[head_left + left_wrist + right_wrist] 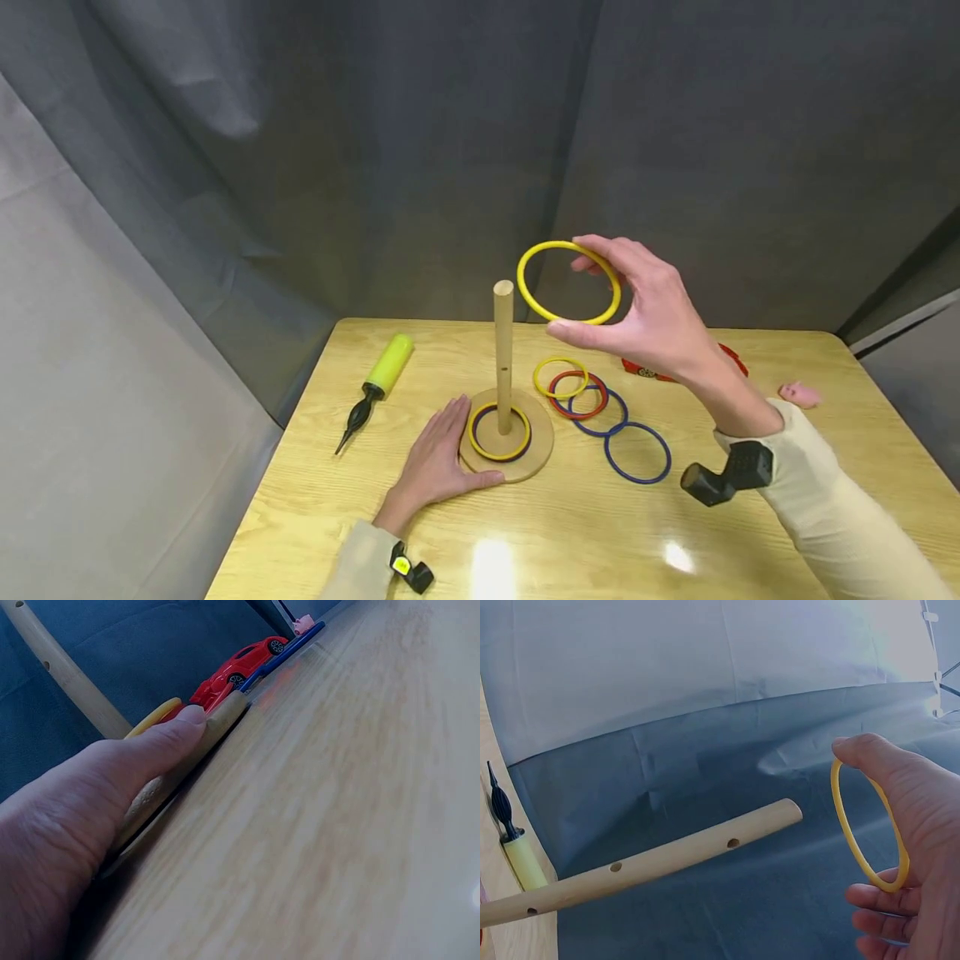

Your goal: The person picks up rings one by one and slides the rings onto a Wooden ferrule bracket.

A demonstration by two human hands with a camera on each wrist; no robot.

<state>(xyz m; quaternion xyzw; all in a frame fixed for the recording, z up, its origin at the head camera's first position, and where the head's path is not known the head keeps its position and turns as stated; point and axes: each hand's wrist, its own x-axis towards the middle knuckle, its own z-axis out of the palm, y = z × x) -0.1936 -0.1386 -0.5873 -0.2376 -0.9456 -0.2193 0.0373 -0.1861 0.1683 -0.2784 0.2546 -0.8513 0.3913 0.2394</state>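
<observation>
My right hand (pixel 652 304) pinches a yellow ring (pixel 521 279) between thumb and fingers. It holds the ring in the air, right of the top of a wooden post (pixel 503 350) and apart from it. The post rises from a round wooden base (pixel 542 442). Around the foot of the post lies another yellow ring (pixel 498 457), over at least one darker ring. My left hand (pixel 438 458) rests against the left and front edge of the base, fingers straight and thumb spread. In the left wrist view the thumb (pixel 169 746) touches the base's rim.
Right of the base lie overlapping yellow (pixel 536 375), red (pixel 551 390) and blue rings (pixel 669 458). A red toy car (pixel 240 664) sits behind, partly hidden by my right arm. A small pink figure (pixel 800 394) is far right. Left lies a green-and-black hand pump (pixel 390 364).
</observation>
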